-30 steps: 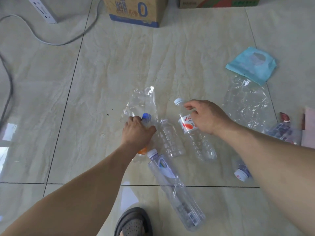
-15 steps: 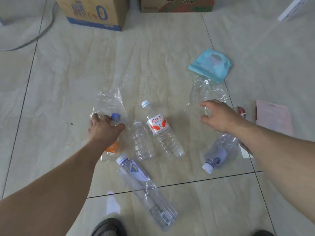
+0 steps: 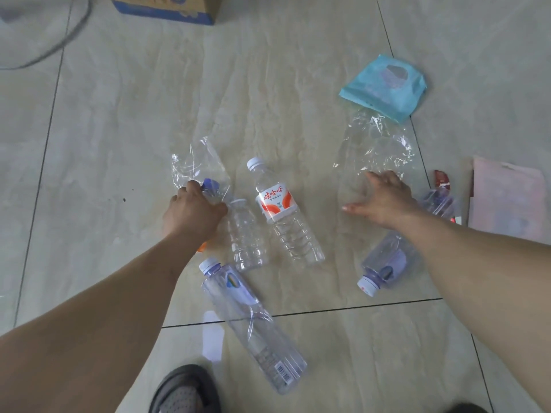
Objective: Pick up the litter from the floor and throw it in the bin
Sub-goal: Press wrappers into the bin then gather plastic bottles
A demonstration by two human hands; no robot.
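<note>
Several empty plastic bottles lie on the tiled floor. My left hand (image 3: 192, 214) grips a bottle with a blue cap (image 3: 210, 185) and an orange label, with a clear plastic wrap (image 3: 198, 165) over its top. Beside it lie a small clear bottle (image 3: 247, 239), a red-and-white labelled bottle (image 3: 281, 211) and a long clear bottle (image 3: 253, 326). My right hand (image 3: 384, 199) rests with fingers spread on a clear plastic bag (image 3: 375, 144). A purplish bottle (image 3: 386, 263) lies under my right forearm. No bin is in view.
A light blue packet (image 3: 384, 86) lies beyond the clear bag. A pink sheet (image 3: 507, 198) and a small red wrapper (image 3: 441, 178) are at the right. A cardboard box (image 3: 167, 7) and a grey cable (image 3: 56, 44) are at the top. My shoe (image 3: 185, 389) shows at the bottom.
My right hand left the red-and-white labelled bottle and moved right onto the clear plastic bag. My left hand stayed on the blue-capped bottle. The view shifted right.
</note>
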